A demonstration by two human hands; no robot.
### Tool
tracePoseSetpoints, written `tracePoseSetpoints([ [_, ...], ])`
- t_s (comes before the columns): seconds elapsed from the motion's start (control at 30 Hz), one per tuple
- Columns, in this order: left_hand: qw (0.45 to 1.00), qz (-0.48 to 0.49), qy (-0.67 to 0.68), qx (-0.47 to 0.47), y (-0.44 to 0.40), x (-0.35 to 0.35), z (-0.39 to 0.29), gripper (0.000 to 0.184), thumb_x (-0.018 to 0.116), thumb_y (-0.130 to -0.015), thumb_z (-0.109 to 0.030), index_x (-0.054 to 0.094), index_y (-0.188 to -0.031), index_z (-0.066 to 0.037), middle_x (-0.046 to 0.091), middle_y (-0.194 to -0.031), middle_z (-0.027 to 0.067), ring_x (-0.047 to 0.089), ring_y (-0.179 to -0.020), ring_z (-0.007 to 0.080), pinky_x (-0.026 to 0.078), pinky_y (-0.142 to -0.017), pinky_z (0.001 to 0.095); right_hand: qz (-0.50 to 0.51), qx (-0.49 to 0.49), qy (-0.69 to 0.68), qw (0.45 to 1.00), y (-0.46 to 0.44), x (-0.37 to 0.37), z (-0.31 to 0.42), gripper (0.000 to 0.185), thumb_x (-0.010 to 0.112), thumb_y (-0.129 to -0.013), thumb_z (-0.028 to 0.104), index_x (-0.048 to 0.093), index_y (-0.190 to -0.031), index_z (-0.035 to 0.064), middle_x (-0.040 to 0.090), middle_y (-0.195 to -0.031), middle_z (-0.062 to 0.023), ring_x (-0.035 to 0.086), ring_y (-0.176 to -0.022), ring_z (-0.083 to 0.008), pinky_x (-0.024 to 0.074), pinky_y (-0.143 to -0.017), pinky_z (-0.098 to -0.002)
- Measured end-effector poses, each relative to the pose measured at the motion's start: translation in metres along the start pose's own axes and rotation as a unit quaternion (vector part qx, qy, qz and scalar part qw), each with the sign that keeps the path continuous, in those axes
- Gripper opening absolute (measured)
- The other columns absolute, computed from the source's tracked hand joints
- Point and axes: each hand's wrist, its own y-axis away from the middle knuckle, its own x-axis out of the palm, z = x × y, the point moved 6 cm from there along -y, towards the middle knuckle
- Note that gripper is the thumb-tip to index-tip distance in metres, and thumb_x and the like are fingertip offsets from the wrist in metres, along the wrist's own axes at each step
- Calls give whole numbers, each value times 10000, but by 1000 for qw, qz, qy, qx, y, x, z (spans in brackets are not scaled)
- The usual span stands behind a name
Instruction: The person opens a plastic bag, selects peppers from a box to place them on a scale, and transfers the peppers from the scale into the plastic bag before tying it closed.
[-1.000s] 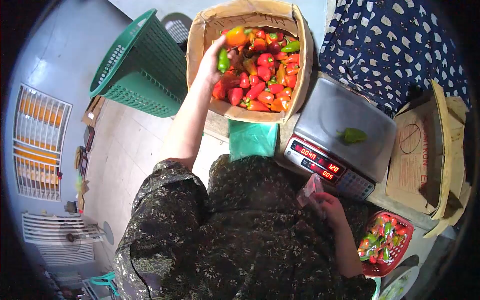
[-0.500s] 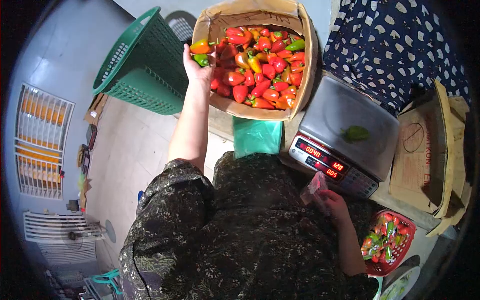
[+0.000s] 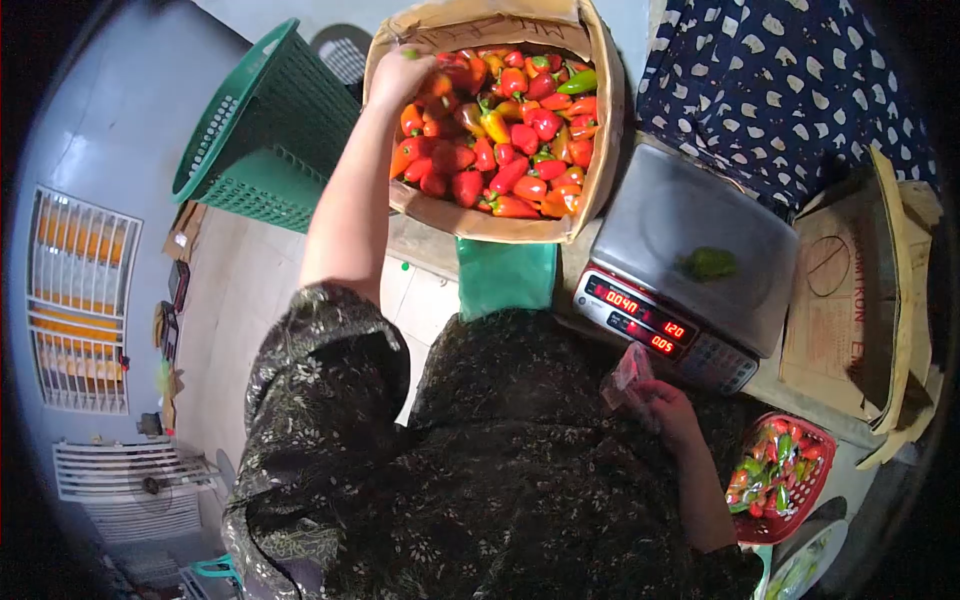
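pale floor (image 3: 245,290) below, left hand (image 3: 400,78) mostly hides something green (image 3: 410,53).

Worn on head, facing fwd & down. Close above wearer's torso (image 3: 480,470), farther from pepper box (image 3: 606,110) at top ctr. Shot v. wide w/ dark curved edges, reaching to barred window (image 3: 82,300) at far L.

It seemed a produce-packing room: mostly red peppers (image 3: 524,138) filled a brown cardboard box (image 3: 480,226) beside a silver digital scale (image 3: 660,215).
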Motion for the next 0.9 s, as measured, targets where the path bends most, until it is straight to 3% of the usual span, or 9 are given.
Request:
tracePoseSetpoints([
  [0.07, 942, 152, -294, -48, -4, 13, -12, 303, 637, -730, -283, 698, -912, -49, 691, -864, 141, 671, -788, 231, 512, -695, 346, 0, 0, 6, 1000, -4, 0, -1, 411, 499, -678, 34, 638, -1064, 13, 635, -978, -35, 583, -875, -134, 458, -797, -256],
  [0.2, 914, 288, -274, -76, -7, 24, 7, 368, 680, -653, -274, 672, -905, -5, 678, -744, 144, 653, -627, 256, 512, -538, 365, -5, -9, 4, 1000, -5, -5, -4, 405, 499, -690, 43, 632, -1071, 10, 639, -981, -44, 589, -875, -145, 461, -806, -265],
  [0.27, 858, 304, -409, -58, 11, 21, -17, 336, 679, -707, -316, 708, -929, -65, 693, -929, 131, 675, -868, 254, 538, -762, 370, -5, -7, 28, 1000, -4, -3, -4, 400, 518, -705, 74, 629, -1085, 18, 639, -991, -42, 586, -878, -147, 454, -814, -269],
  [0.37, 847, 184, -499, -9, 32, 35, -23, 425, 708, -692, -386, 684, -982, -76, 678, -1020, 121, 659, -943, 267, 528, -817, 386, 5, -4, 54, 999, -6, 2, 10, 403, 516, -713, 75, 629, -1098, 28, 639, -999, -44, 588, -880, -145, 457, -815, -272],
  [0.53, 850, 218, -478, -18, 35, 30, -28, 386, 681, -718, -393, 683, -948, -83, 676, -994, 148, 661, -927, 276, 526, -778, 404, -9, 50, 47, 998, 2, 8, 17, 462, 473, -678, 45, 624, -1113, 8, 638, -1003, -60, 589, -895, -142, 463, -814, -268],
  [0.67, 950, 97, -294, 26, 46, 4, -56, 573, 708, -701, -470, 612, -1085, -55, 670, -977, 177, 651, -933, 297, 504, -794, 403, 14, -7, 64, 998, 3, 2, 16, 458, 471, -690, 43, 628, -1121, 29, 640, -966, -47, 586, -834, -130, 470, -773, -263],
  [0.73, 988, 63, -139, 25, 78, -9, -118, 552, 758, -724, -351, 574, -1135, -32, 674, -976, 140, 662, -885, 212, 514, -778, 340, 23, -24, 41, 999, 1, 4, 12, 434, 468, -715, 42, 632, -1117, 38, 642, -946, -41, 586, -814, -126, 475, -759, -262],
  [0.83, 960, 219, 172, 7, 131, 29, -203, 446, 761, -741, -258, 602, -1104, -52, 660, -970, 81, 636, -855, 149, 529, -751, 286, 54, 31, 12, 998, -3, 8, 6, 411, 475, -721, 49, 644, -1096, 38, 628, -929, -29, 556, -769, -105, 462, -731, -258],
  [0.9, 942, 311, 75, 102, 168, 69, -265, 459, 755, -753, -232, 572, -1130, -42, 632, -991, 46, 604, -886, 126, 495, -780, 275, 55, 6, 47, 997, 1, 12, 17, 394, 476, -736, 54, 643, -1092, 27, 634, -947, -34, 561, -792, -106, 459, -747, -255],
])
